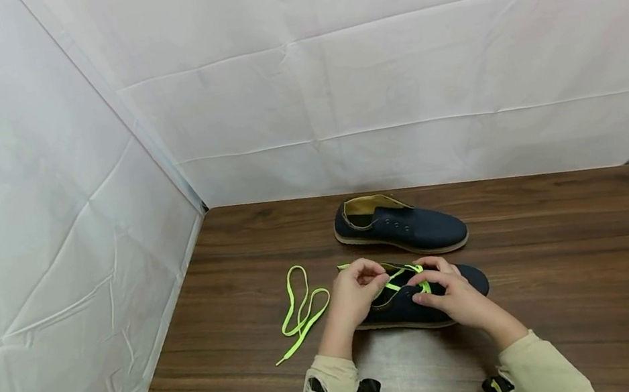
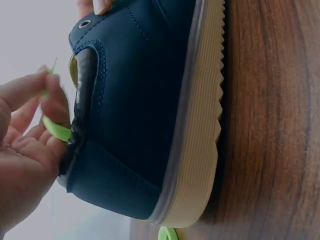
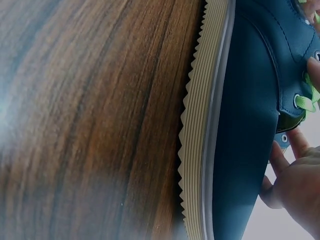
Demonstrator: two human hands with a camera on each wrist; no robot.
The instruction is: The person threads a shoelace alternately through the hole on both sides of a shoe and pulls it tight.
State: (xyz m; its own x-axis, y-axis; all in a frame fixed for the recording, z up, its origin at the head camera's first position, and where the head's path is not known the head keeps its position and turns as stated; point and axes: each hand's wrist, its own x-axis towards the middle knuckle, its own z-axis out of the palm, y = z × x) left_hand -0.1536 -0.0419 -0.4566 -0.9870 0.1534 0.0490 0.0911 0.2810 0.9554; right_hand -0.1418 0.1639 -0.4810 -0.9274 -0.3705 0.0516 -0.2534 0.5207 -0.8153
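The nearer dark blue shoe (image 1: 405, 313) lies with its toe to the right, and a neon green shoelace (image 1: 394, 286) crosses its throat. Over the heel opening, my left hand (image 1: 356, 291) pinches an end of this shoelace (image 2: 58, 131) between thumb and forefinger. My right hand (image 1: 453, 289) holds the shoe around the eyelet flaps. In the right wrist view its thumb (image 3: 314, 71) lies on the near flap by the metal eyelets, while other fingers (image 3: 282, 157) rest on the far side. Part of the lacing is hidden under the right fingers.
A second dark blue shoe (image 1: 431, 224), with no lace in its eyelets, stands behind. Left of the shoes a loose neon green lace (image 1: 303, 323) lies looped on the wooden table (image 1: 233, 303). White sheets (image 1: 384, 91) hang behind and to the left.
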